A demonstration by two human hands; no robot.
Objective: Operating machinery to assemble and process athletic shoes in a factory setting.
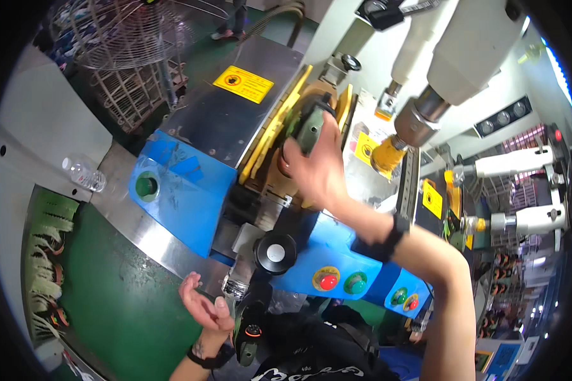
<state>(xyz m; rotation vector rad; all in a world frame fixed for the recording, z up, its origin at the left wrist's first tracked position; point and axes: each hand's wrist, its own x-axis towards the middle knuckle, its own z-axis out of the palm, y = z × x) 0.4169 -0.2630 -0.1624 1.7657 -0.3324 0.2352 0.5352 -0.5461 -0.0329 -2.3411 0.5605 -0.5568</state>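
Your right hand [316, 173] straddles the green shoe last [309, 131]; grip cannot be determined. The round black knob [275, 253] stands ahead-right of your loosely spread left hand [208, 309].

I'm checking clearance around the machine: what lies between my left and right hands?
In the head view, the black knob and grey metal fitting lie between the left hand and right hand.
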